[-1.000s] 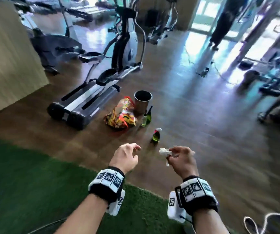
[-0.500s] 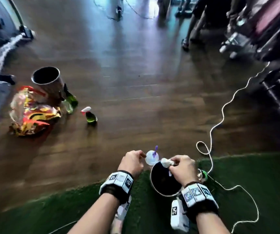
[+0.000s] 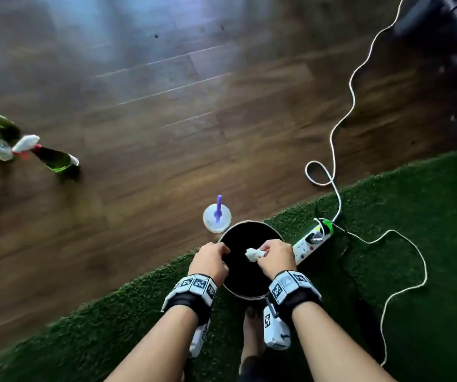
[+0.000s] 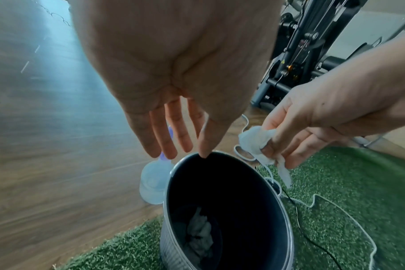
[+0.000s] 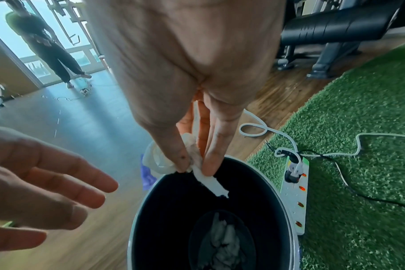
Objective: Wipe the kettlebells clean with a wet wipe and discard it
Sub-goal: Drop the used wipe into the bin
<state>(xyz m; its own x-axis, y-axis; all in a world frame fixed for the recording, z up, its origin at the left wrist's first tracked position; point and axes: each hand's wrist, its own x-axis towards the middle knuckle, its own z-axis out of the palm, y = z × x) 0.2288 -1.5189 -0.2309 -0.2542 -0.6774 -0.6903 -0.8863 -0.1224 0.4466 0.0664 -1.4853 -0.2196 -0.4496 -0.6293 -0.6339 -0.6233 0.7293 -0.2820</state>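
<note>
head: we've got our right hand point(image 3: 275, 256) pinching the crumpled wet wipe point(image 3: 253, 255) right over the bin point(image 3: 249, 295) mouth, so it'd drop straight in. left hand point(image 3: 210, 261) sits at the near rim, holding nothing.
left wrist: left fingers point(image 4: 166, 135) hang straight and relaxed above the rim, likely just clear of the drop.
right wrist: thumb and finger clamp the wipe, tail dangling inside; old wipes point(image 5: 224, 243) at the bottom. no kettlebells in view.
</note>
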